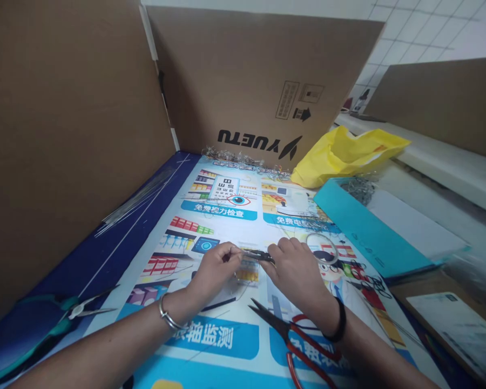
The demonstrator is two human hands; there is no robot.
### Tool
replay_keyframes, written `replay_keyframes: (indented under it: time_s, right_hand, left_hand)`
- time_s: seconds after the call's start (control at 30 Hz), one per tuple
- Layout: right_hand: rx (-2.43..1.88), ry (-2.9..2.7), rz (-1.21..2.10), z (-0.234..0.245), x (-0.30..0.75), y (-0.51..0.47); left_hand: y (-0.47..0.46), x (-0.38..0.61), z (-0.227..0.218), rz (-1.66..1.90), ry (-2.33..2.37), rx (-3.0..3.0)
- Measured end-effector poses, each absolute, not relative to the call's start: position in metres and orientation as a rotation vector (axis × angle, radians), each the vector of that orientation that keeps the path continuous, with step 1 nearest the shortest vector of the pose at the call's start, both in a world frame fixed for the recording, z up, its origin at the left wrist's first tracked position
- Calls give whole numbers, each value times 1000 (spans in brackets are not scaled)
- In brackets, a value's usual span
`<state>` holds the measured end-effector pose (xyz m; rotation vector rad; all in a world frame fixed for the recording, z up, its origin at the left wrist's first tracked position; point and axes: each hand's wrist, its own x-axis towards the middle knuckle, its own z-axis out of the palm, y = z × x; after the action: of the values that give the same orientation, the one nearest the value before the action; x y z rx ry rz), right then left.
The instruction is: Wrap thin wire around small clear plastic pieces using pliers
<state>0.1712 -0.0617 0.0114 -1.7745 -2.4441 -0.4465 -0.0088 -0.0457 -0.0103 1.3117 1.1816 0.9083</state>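
Note:
My left hand (215,266) and my right hand (295,269) meet over a printed poster mat (227,216). The right hand's fingers are closed round a small dark plier-like tool (261,255) whose tip points left. My left hand pinches something thin at that tip, too small to name. A silver bangle sits on my left wrist and a black band on my right. A small clear packet with yellow contents (248,272) lies just under the hands.
Red-handled scissors (295,337) lie open near my right forearm. Teal-handled pliers (71,310) rest at the left. Thin wires (133,202) lean by the cardboard wall (247,81). A yellow bag (348,154), a teal folder (368,232) and a wire ring (324,248) sit to the right.

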Motion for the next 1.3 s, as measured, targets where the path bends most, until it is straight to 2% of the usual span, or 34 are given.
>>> replay_keyframes:
  time_s: [0.47,0.73,1.3]
  right_hand:
    - [-1717,-2422,-570,8,168,-65]
    - [-1744,-2422,-468,6,174,-62]
    - [-1644,-2497,-602,10,178,-61]
  left_hand:
    - [-50,-6,-13,1001,1166,1277]
    - [-49,-7,-12,962,1137,1256]
    - [-47,-9,-17,885,1064,1173]
